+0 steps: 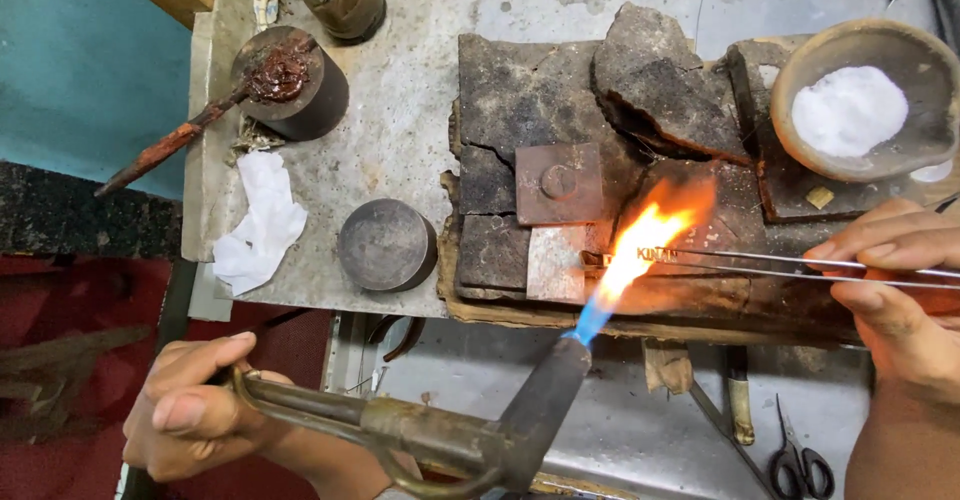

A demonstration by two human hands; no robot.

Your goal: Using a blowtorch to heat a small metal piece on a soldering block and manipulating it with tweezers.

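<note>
Head view: a grey metal bench top [420, 90] carries charred soldering blocks [540, 90] along its near right edge, with a clay bowl of white powder [860, 110] at the far right corner. The left hand [195, 405], below the near edge, is wrapped around a brass blowtorch [440, 440] whose flame [640, 245] plays on a small metal strip [655, 256] on the blocks. The right hand [895, 290] pinches long tweezers [800, 265] that grip that strip. Round steel dies [385, 245] stand left of the blocks.
</note>
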